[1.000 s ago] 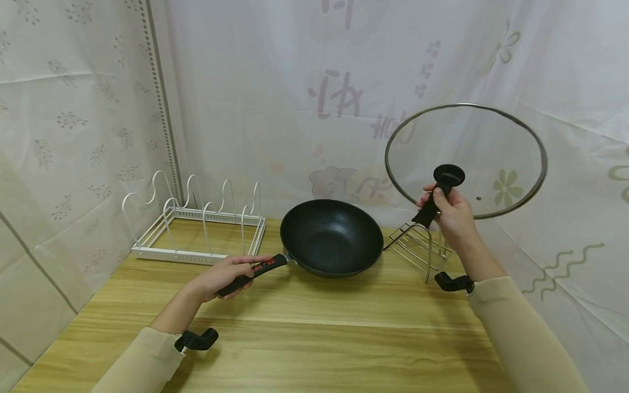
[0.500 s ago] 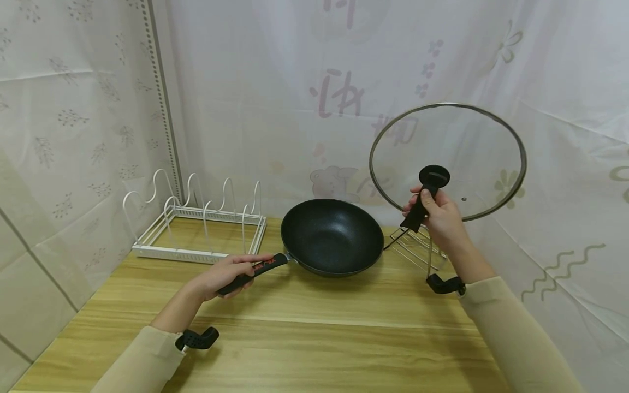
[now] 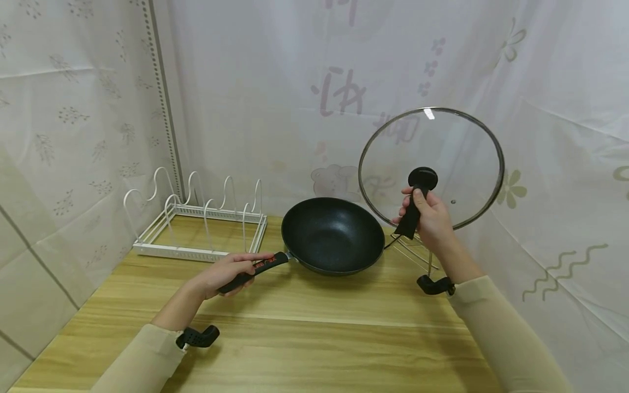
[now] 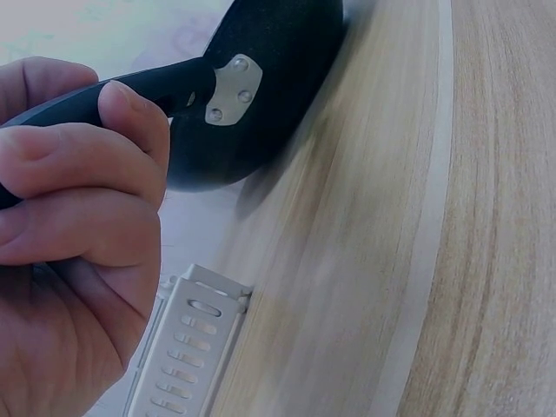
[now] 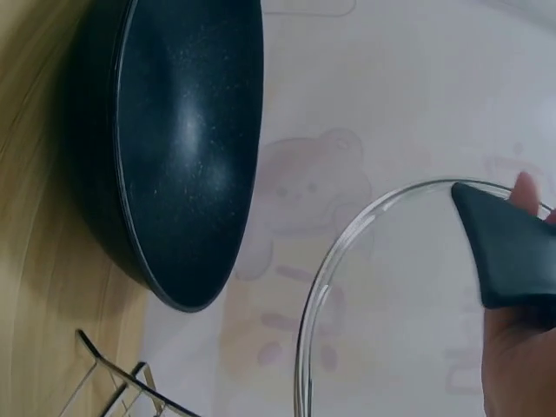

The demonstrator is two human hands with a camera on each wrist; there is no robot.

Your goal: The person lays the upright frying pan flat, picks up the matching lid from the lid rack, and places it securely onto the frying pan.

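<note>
A black wok [image 3: 334,234] sits on the wooden table, its inside bare and facing up. My left hand [image 3: 231,274] grips the wok's black handle [image 3: 272,262], and in the left wrist view the fingers curl round it below the riveted bracket [image 4: 233,91]. Up to the right, my right hand [image 3: 431,215] holds a round glass lid [image 3: 467,147] by its black handle [image 3: 409,215], thumb along the front. The lid is tilted nearly upright, with its metal-edged rim just right of the wok and above it. In the right wrist view the lid's handle [image 5: 512,252] partly hides the fingers.
A white pot rack [image 3: 196,254] with curved dividers stands at the back left of the table [image 3: 314,349]. A small wire rack [image 3: 417,254] is behind the right hand, partly covered by it. Patterned curtains [image 3: 255,109] hang close behind and on both sides.
My right hand has carried the lid left and slightly down, closer to the wok, and the lid has turned a little. The left hand and the wok have stayed in place.
</note>
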